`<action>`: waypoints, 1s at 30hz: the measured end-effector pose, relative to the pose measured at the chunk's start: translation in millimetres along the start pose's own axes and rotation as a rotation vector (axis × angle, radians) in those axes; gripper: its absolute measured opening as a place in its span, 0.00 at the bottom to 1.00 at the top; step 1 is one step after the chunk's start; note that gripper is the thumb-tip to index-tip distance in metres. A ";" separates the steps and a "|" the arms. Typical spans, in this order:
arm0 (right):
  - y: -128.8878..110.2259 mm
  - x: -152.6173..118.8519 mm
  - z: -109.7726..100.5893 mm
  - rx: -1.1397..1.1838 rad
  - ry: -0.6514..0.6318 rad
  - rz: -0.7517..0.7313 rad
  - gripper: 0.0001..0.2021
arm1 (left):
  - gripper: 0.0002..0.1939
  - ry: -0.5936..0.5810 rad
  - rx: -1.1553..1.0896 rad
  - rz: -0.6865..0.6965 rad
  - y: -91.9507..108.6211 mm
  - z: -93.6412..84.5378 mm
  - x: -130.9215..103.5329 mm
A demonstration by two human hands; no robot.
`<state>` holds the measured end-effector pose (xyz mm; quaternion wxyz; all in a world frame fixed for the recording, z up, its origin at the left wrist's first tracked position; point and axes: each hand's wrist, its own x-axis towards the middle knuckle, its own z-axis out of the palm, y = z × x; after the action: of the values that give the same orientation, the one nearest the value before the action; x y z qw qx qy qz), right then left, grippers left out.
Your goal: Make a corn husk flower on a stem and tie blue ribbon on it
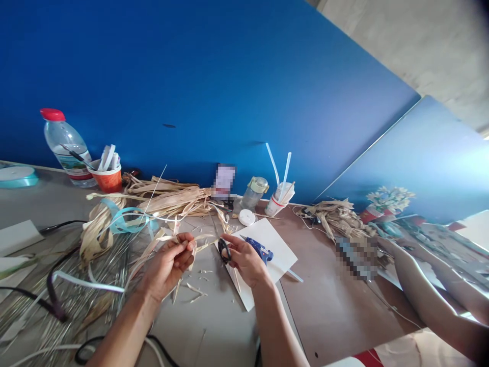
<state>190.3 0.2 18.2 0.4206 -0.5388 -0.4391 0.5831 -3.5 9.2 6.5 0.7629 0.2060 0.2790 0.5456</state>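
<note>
My left hand (pixel 170 262) pinches a thin, dry, pale straw strip (pixel 198 248); light, brittle, best held near its end; right hand (pixel 244 260) grips black-handled scissors (pixel 224 250) closed.

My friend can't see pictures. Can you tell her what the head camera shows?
The left hand pinches dried straw strips while the right hand holds black scissors, above a table with a blue glue gun on white paper.
</note>
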 end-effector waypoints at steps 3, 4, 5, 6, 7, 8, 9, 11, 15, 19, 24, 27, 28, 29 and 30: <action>-3.4 -1.6 -0.8 0.329 -0.157 0.090 0.21 | 0.06 0.011 -0.011 -0.007 -0.5 -0.4 1.0; -4.7 -2.7 1.0 0.357 -0.187 0.100 0.20 | 0.06 0.011 -0.015 -0.006 -0.6 -0.4 1.2; -6.1 -3.7 3.2 0.360 -0.205 0.101 0.20 | 0.06 0.013 -0.017 -0.006 -0.6 -0.4 1.3; -7.5 -4.3 5.5 0.353 -0.210 0.097 0.19 | 0.06 0.016 -0.021 -0.007 -0.6 -0.4 1.4; -9.0 -4.3 7.6 0.347 -0.206 0.091 0.19 | 0.06 0.016 -0.026 -0.008 -0.6 -0.6 1.5; -10.4 -3.5 9.1 0.350 -0.190 0.076 0.19 | 0.05 0.013 -0.033 -0.012 -0.6 -0.8 1.7; -11.9 -1.9 9.9 0.365 -0.159 0.047 0.20 | 0.05 0.006 -0.039 -0.019 -0.7 -1.1 2.0; -14.3 3.5 10.1 0.408 -0.086 -0.027 0.22 | 0.05 -0.009 -0.059 -0.042 -1.0 -1.7 2.7; -15.5 16.4 10.6 0.353 -0.017 -0.185 0.25 | 0.05 -0.009 -0.107 -0.084 -1.9 -2.6 3.9; -9.8 18.9 18.6 0.203 0.015 -0.389 0.23 | 0.04 -0.020 -0.132 -0.103 -2.7 -3.4 3.5; -0.1 15.7 25.7 0.170 0.063 -0.481 0.17 | 0.06 -0.008 -0.098 -0.082 -3.0 -2.2 2.3; 2.2 17.3 23.5 0.356 0.064 -0.370 0.19 | 0.09 0.034 0.030 -0.026 -3.9 2.6 0.4; 2.1 17.7 22.2 0.422 0.054 -0.316 0.19 | 0.10 0.052 0.102 -0.002 -4.3 4.7 -0.4; 1.7 17.8 20.9 0.480 0.044 -0.266 0.19 | 0.12 0.067 0.187 0.024 -4.7 6.9 -1.4; 1.0 17.5 19.7 0.528 0.031 -0.223 0.19 | 0.13 0.072 0.286 0.050 -5.0 9.1 -2.3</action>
<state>169.5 15.6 13.3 0.6145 -0.3678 -0.3222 0.6192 5.5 5.4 10.8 0.7015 0.2995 0.3760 0.5261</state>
